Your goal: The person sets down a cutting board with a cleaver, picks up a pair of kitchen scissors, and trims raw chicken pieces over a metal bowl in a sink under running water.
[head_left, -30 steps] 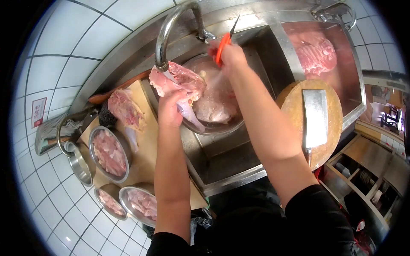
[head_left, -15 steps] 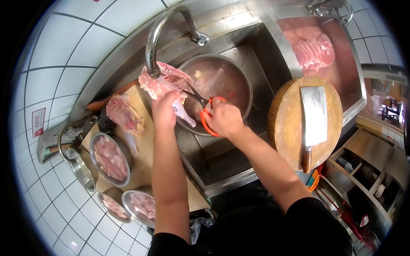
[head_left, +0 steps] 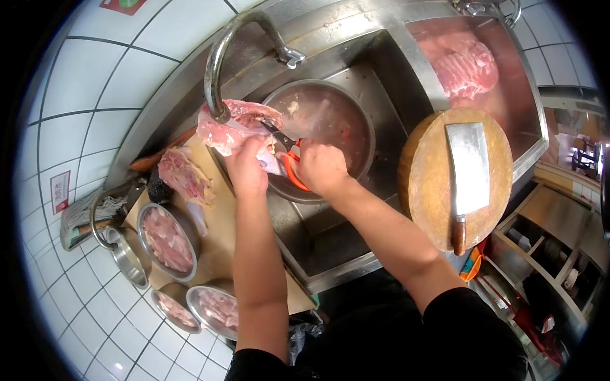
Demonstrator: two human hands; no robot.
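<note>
My left hand [head_left: 247, 168] grips a raw poultry piece [head_left: 219, 132] with a leg hanging from it, over the left rim of a metal basin [head_left: 370, 136]. Orange-handled scissors [head_left: 294, 166] are in my right hand [head_left: 322, 167], fingers wrapped round the handles. Their dark blades reach into the meat just above my left hand, and the tips are hidden in it. Cloudy water [head_left: 324, 117] with small scraps fills the basin, which stands in the steel sink [head_left: 394, 89]. The curved faucet [head_left: 216, 82] passes over the piece.
Left of the sink, another raw poultry piece [head_left: 184, 174] lies on a board [head_left: 219, 244] beside a bowl of meat [head_left: 166, 238]. Two smaller meat bowls stand nearer me. On the right, a cleaver [head_left: 469, 168] rests on a round chopping block [head_left: 426, 184]; large meat [head_left: 467, 68] soaks behind.
Both hands and the scissors have shifted a little left. The scissor blades have gone from spread apart to nearly closed in the meat, and the handles have come together.
</note>
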